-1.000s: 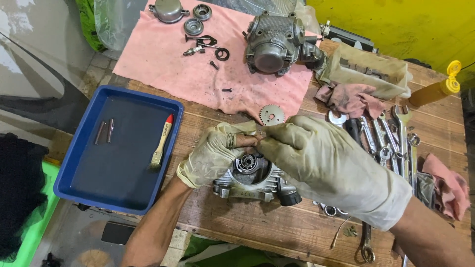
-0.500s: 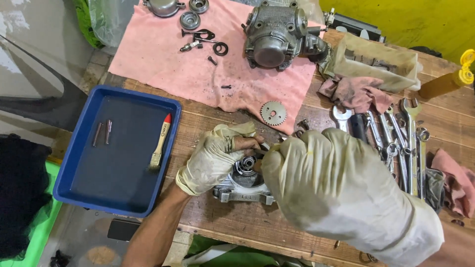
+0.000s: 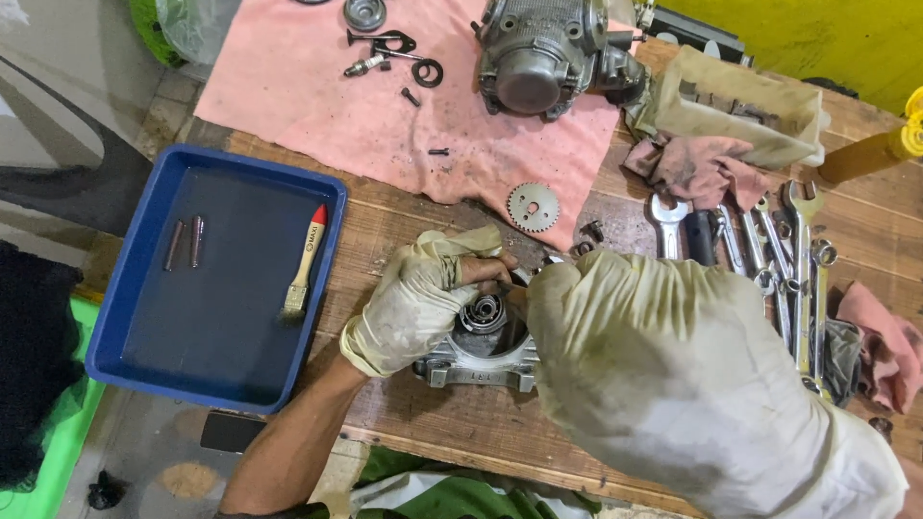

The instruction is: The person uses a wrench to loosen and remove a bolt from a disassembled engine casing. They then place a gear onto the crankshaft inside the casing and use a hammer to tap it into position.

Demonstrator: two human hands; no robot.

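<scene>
Both gloved hands were clamped on a metal engine part (image 3: 478, 348) lying between them on the wooden bench (image 3: 413, 423). The left hand (image 3: 415, 298) gripped its left side and the right hand (image 3: 663, 375) covered its right. Its round bore faced up, its long axis ran from hand to hand, and a blue tray (image 3: 144, 317) lay left of the left hand.

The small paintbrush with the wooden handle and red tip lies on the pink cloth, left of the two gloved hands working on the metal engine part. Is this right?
Not quite. In the head view the small paintbrush with the wooden handle and red tip lies inside the blue plastic tray, not on the pink cloth. It is indeed left of the gloved left hand and right hand, which work on the metal engine part.
</scene>
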